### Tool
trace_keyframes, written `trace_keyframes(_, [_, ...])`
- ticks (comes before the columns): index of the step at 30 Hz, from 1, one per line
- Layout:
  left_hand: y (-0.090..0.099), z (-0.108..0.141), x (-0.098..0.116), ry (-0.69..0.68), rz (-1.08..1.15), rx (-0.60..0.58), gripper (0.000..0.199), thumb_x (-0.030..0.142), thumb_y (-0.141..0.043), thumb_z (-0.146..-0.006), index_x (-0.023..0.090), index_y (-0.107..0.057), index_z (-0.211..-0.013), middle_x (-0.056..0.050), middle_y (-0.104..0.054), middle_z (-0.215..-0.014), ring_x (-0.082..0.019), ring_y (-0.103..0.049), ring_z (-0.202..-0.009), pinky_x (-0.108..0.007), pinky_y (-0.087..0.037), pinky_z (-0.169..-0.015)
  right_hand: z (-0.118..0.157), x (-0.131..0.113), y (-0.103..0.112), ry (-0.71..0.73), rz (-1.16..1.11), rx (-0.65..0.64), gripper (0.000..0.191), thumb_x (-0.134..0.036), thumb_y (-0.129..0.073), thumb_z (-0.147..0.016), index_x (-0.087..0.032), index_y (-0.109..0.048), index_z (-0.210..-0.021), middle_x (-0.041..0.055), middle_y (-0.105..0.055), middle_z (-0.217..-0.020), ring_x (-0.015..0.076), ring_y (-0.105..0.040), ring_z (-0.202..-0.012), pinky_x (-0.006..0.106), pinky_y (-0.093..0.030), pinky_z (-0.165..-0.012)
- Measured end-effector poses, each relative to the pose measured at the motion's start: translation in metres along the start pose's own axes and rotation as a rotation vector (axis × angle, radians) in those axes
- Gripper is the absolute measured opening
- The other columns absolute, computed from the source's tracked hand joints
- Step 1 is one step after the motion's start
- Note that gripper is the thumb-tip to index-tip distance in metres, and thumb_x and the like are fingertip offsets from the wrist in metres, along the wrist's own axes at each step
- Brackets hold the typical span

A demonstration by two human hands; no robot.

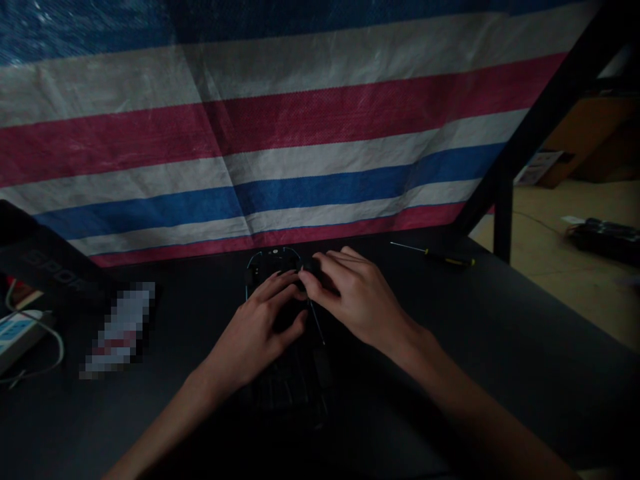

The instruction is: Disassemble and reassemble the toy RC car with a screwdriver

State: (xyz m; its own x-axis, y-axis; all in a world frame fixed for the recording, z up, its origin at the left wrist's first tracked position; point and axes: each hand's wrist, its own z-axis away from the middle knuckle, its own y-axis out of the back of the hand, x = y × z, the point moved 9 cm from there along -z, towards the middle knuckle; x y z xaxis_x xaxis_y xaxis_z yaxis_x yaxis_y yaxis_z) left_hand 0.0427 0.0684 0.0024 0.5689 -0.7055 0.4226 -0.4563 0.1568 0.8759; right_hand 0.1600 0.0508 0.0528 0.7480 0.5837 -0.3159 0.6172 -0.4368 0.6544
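A dark, long object with wheel-like parts, resembling a toy car chassis (283, 390), lies on the black table below and between my hands. My left hand (263, 320) rests over its upper left part, fingers bent and thumb apart from them. My right hand (353, 290) is at its upper right, with thumb and fingers closed around a small black round part (311, 265) that looks like a wheel. A thin rod runs down from between the hands. Dim light hides much of the chassis and what lies under my left fingers.
A screwdriver (450, 260) with a black and yellow handle lies at the back right of the table (540, 320). At the left are a blurred-out flat item (120, 330), a power strip (23, 333) with a cable, and a dark bag-like object (50, 260). A striped sheet (300, 120) hangs behind.
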Motion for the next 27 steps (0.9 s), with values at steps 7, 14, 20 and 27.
trace_keyframes(7, [0.001, 0.000, 0.000, -0.005, -0.014, 0.019, 0.027, 0.035, -0.055, -0.101, 0.025, -0.063, -0.126, -0.005, -0.051, -0.159, -0.028, -0.045, -0.150, -0.052, -0.040, -0.125, 0.000, 0.000, 0.007, -0.008, -0.154, 0.058, 0.014, -0.019, -0.053, -0.098, -0.023, -0.054, -0.112, 0.0020, -0.073, -0.096, 0.0174, -0.067, -0.080, 0.034, -0.052, -0.082])
trace_keyframes(14, [-0.001, 0.000, -0.001, -0.002, -0.018, 0.008, 0.025, 0.034, -0.053, -0.103, 0.023, -0.063, -0.123, -0.006, -0.049, -0.160, -0.027, -0.044, -0.151, -0.051, -0.038, -0.126, 0.001, -0.004, 0.008, 0.027, 0.006, 0.067, 0.004, -0.023, -0.057, -0.100, -0.023, -0.056, -0.105, 0.0047, -0.073, -0.099, 0.0217, -0.066, -0.090, 0.038, -0.050, -0.085])
trace_keyframes(20, [0.000, -0.001, 0.001, -0.007, -0.014, 0.000, 0.025, 0.034, -0.053, -0.103, 0.024, -0.063, -0.123, -0.006, -0.049, -0.160, -0.028, -0.043, -0.152, -0.054, -0.039, -0.125, 0.000, 0.002, 0.005, 0.013, -0.082, 0.033, 0.007, -0.021, -0.056, -0.101, -0.023, -0.055, -0.107, 0.0062, -0.071, -0.105, 0.0220, -0.065, -0.097, 0.039, -0.051, -0.090])
trace_keyframes(27, [0.000, 0.000, -0.001, 0.004, -0.021, 0.019, 0.026, 0.035, -0.054, -0.102, 0.024, -0.063, -0.125, -0.006, -0.050, -0.160, -0.028, -0.043, -0.151, -0.055, -0.039, -0.124, 0.000, 0.001, 0.008, 0.040, -0.120, -0.008, 0.019, -0.015, -0.056, -0.096, -0.024, -0.056, -0.112, 0.0055, -0.072, -0.113, 0.0231, -0.066, -0.107, 0.042, -0.050, -0.097])
